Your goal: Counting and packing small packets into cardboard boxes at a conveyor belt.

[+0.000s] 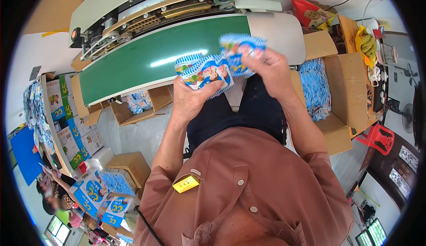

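Observation:
My left hand [191, 96] is closed around a few small blue-and-white snack packets [208, 74], fanned over one another, with the thumb pressed across their front. Just to the right, my right hand [271, 68] pinches another snack packet [237, 51] of the same look, slightly blurred, by its right side. That packet overlaps the upper right of the left hand's bunch; whether they touch I cannot tell. Both hands are above my lap, at the near edge of the green conveyor belt [133, 64].
A sealing machine [164, 13] with rollers runs behind the belt. An open cardboard box [348, 86] with many blue packets [315, 88] stands at right. A smaller box [159, 102] with packets sits under the belt. A red stool [379, 139] is far right; people and stacked cartons are left.

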Demonstrator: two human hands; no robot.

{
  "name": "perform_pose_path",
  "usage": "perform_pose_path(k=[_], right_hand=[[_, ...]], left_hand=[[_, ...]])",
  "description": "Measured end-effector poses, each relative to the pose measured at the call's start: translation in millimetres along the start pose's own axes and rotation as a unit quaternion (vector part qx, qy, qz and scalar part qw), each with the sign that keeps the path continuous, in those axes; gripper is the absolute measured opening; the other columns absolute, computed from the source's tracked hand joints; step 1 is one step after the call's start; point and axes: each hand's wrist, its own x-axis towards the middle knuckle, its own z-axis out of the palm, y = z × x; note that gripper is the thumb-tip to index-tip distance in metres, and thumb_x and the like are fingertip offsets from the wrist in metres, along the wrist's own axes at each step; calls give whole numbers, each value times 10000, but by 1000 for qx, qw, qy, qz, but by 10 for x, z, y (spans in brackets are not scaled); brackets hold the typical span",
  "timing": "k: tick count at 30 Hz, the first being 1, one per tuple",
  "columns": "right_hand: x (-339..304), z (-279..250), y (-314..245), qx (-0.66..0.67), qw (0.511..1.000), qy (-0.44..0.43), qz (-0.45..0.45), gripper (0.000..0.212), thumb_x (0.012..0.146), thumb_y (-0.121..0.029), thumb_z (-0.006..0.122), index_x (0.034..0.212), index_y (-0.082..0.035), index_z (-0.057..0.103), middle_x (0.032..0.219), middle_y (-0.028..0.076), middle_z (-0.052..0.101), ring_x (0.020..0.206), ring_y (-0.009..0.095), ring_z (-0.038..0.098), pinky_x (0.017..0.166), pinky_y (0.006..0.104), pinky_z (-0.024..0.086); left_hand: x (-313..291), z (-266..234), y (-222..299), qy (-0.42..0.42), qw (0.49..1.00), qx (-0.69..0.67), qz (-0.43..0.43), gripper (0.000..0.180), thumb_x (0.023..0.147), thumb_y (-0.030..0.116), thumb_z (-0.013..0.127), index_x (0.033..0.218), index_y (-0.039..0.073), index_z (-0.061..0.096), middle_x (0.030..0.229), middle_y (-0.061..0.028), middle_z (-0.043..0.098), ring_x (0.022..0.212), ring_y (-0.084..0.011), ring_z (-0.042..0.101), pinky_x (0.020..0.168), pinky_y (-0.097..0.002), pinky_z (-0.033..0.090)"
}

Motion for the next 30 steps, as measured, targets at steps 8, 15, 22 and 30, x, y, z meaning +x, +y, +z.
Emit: perform_pose_path(k=[8,15,22,30], right_hand=[[603,-179,-80,42,991,125,-12,233,904,-108,708,1080,41,678,1001,107,725,829,145,709,715,258,579],[854,-141,-117,19,995,88,49,273,891,-109,727,1075,79,653,985,131,722,828,158,715,726,282,599],[1144,122,13,-11,996,27,89,313,879,-112,742,1082,103,637,1005,147,714,857,180,710,752,281,590],[523,477,18,-155,973,132,-112,388,928,-186,695,1215,59,605,1110,138,678,964,206,677,862,313,530]], left_hand=[[8,-117,-26,49,994,-99,-13,362,767,-43,774,1110,-11,661,1023,-91,722,886,-156,700,806,-307,576],[-32,-219,-41,64,991,-115,-26,367,764,-47,775,1110,-15,658,1028,-96,721,887,-163,702,809,-313,578],[-34,-269,-32,72,989,-125,-25,359,761,-50,771,1102,-20,663,1035,-104,719,890,-159,700,807,-316,578],[-86,-317,60,135,984,-114,-10,365,759,-53,775,1104,-28,657,1031,-101,717,880,-161,699,797,-306,572]])
